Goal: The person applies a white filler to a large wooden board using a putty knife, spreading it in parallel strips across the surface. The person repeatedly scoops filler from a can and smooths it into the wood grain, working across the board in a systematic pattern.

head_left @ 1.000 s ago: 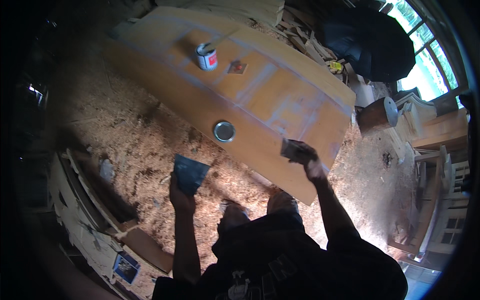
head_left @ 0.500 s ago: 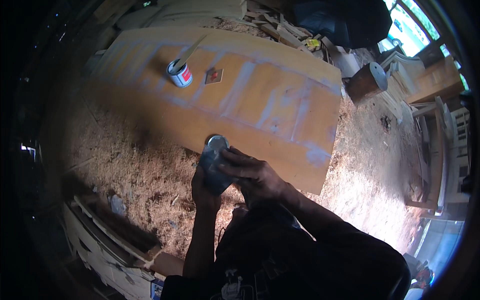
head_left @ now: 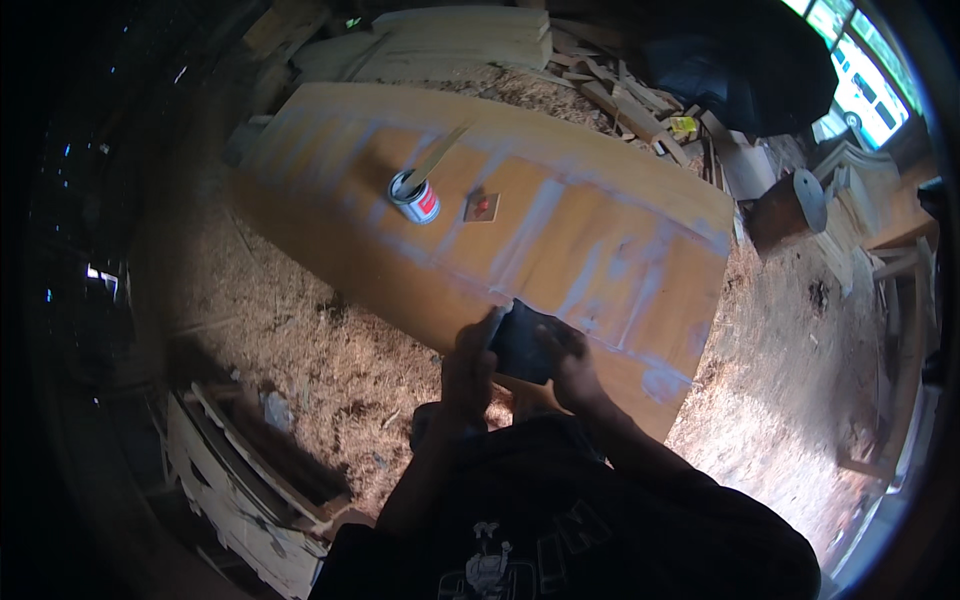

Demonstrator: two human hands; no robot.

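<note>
The dark sheet (head_left: 522,347) is located over the near edge of the wooden panel (head_left: 610,215), between the two hands and in front of the person's body. The fingers of the left hand (head_left: 466,372) grip its left edge; the fingers of the right hand (head_left: 576,376) grip its right side. The sheet is blue-grey, matt and roughly four-sided, with a small pale spot at its upper left corner. Sheet and hands block the view of part of the panel's near edge.

The panel is orange-brown, crossed by pale bluish bands and patches. Beyond the sheet stands an open can (head_left: 415,199), upright, with a flat stick (head_left: 440,156) projecting from it. Just right of the can lies a small square plate (head_left: 481,208) bearing a red lump.

Around the panel: shavings (head_left: 330,345) cover the floor; a wooden frame (head_left: 245,500) is positioned at lower left; wood offcuts (head_left: 632,112) are piled behind, beside a black cover (head_left: 745,65); a cylindrical block (head_left: 788,212) lies at right.
</note>
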